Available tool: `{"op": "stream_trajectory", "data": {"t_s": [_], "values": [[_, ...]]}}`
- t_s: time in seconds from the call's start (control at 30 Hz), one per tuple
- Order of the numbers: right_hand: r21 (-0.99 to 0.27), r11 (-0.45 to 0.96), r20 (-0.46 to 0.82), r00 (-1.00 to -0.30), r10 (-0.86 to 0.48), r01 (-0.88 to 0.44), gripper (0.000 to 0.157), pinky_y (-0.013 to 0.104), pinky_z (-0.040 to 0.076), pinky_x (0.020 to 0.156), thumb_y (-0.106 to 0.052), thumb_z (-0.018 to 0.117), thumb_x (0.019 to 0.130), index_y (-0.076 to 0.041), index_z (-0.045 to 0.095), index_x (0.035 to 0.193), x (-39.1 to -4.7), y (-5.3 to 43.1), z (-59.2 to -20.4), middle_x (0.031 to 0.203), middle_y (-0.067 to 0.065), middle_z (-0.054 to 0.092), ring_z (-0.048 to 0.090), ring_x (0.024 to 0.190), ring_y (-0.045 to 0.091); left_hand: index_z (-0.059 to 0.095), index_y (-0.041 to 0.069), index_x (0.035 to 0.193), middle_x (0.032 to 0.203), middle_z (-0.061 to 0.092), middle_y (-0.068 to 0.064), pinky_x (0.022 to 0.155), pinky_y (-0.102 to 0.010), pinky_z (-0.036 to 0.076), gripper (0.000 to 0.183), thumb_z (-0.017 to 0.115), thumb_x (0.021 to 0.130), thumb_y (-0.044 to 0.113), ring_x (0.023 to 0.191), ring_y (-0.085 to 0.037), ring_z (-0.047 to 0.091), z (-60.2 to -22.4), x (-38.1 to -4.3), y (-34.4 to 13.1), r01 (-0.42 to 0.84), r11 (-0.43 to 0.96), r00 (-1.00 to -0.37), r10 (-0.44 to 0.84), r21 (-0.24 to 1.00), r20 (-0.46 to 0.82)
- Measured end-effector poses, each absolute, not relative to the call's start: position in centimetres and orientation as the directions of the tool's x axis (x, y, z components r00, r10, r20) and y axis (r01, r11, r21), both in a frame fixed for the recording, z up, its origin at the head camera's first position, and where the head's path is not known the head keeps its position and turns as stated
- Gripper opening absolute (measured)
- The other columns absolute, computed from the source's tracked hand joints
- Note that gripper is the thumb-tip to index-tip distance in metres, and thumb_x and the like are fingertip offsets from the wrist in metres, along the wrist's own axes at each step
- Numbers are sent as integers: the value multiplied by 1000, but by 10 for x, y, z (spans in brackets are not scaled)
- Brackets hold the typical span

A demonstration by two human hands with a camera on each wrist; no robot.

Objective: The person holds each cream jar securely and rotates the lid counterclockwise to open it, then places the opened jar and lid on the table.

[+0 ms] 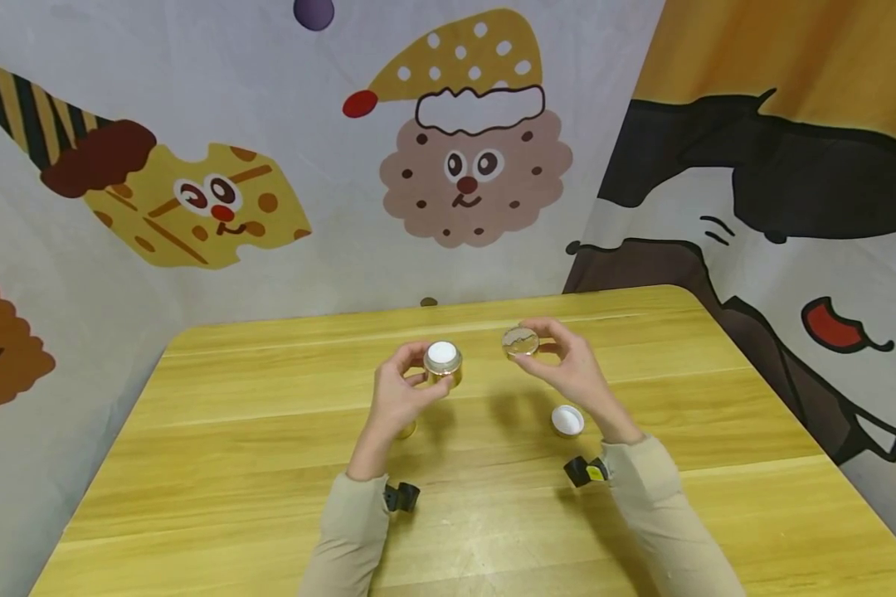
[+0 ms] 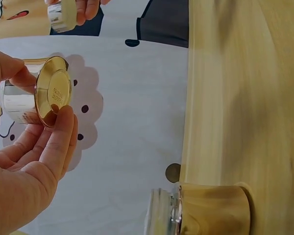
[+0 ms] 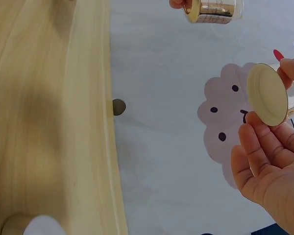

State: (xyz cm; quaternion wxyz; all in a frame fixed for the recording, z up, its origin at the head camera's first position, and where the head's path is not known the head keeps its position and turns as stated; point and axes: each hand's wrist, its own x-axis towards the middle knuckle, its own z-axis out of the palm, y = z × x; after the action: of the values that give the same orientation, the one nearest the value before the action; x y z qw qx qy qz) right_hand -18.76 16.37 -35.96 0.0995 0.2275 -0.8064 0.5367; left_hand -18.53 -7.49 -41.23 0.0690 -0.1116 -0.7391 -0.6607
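My left hand (image 1: 401, 388) grips a small gold cosmetic jar (image 1: 444, 365) above the table, its white top facing up. The left wrist view shows the jar's gold base (image 2: 54, 93) with embossed text. To the right and apart from it, my right hand (image 1: 567, 365) pinches a gold lid (image 1: 520, 341) by its rim. The lid's pale inside (image 3: 267, 95) faces the right wrist camera. Below my left wrist a second gold jar (image 2: 215, 210) stands on the table, mostly hidden in the head view. Near my right wrist another lid (image 1: 567, 420) lies with its white inside up.
The wooden table (image 1: 231, 464) has rounded far corners. Behind it hangs a pale cloth (image 1: 328, 274) printed with cartoon figures, which also runs along both sides. Each wrist carries a small black camera, like the one at the left wrist (image 1: 401, 497).
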Motion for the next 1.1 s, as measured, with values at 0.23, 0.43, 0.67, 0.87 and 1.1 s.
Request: {"op": "stream_trajectory", "data": {"t_s": [0.23, 0.43, 0.67, 0.87, 1.1], "values": [[-795, 361, 414, -871, -263, -487, 39, 22, 49, 78, 11, 68, 77, 14, 57, 115, -185, 173, -365, 107, 29, 60, 56, 86, 22, 59, -5, 109, 104, 62, -18, 80, -46, 53, 42, 73, 69, -5, 93, -27, 55, -416, -185, -75, 260, 95, -964, 82, 961, 252], [-765, 425, 407, -875, -262, -483, 41, 29, 51, 78, 8, 69, 78, 10, 57, 117, -183, 179, -370, 111, 27, 60, 55, 82, 16, 59, -5, 108, 103, 62, -17, 78, -43, 54, 40, 73, 70, -5, 92, -26, 55, -417, -184, -75, 268, 109, -962, 87, 957, 259], [-742, 452, 428, -869, -249, -495, 43, 47, 51, 76, 8, 72, 74, 14, 52, 110, -182, 182, -375, 98, 24, 60, 55, 82, 24, 59, -5, 109, 104, 62, -18, 80, -46, 53, 42, 74, 69, -6, 93, -26, 55, -417, -184, -75, 245, 102, -968, 83, 964, 238], [-715, 465, 456, -852, -256, -523, 40, 43, 52, 74, 8, 74, 72, 13, 53, 106, -183, 184, -379, 98, 22, 61, 56, 82, 23, 57, -8, 111, 106, 61, -22, 82, -48, 52, 43, 73, 70, -7, 96, -29, 54, -410, -181, -75, 231, 105, -971, 90, 967, 222], [-698, 482, 466, -847, -255, -529, 40, 32, 50, 73, 8, 74, 71, 13, 55, 106, -181, 185, -378, 90, 21, 61, 55, 82, 25, 56, -12, 109, 104, 60, -24, 82, -51, 51, 40, 69, 72, -9, 94, -31, 54, -385, -167, -73, 236, 115, -969, 104, 965, 224]]}}
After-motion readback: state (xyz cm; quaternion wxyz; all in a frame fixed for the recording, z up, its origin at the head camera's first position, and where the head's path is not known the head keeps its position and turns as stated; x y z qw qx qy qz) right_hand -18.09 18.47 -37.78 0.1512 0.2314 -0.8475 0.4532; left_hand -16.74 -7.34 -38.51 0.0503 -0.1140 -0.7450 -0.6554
